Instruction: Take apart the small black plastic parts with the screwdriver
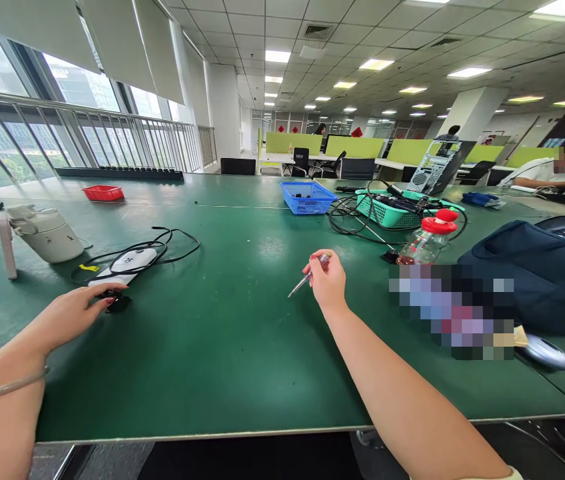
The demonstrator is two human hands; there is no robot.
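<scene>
My right hand (328, 281) is closed round a small screwdriver (304, 281) with a clear handle, its metal tip pointing left and down over the green table (232, 333). My left hand (78, 311) reaches left, fingertips pinched on a small black part (116, 303) at the near end of a white power strip (127, 264). A black cable (172, 243) loops round the strip.
A cream kettle (47, 232) stands at the left. A red tray (103, 193), a blue basket (307, 197) and a green basket (387, 210) with cables sit further back. A red-capped bottle (430, 240) and a dark blue bag (537, 273) lie at the right. A person sits at far right.
</scene>
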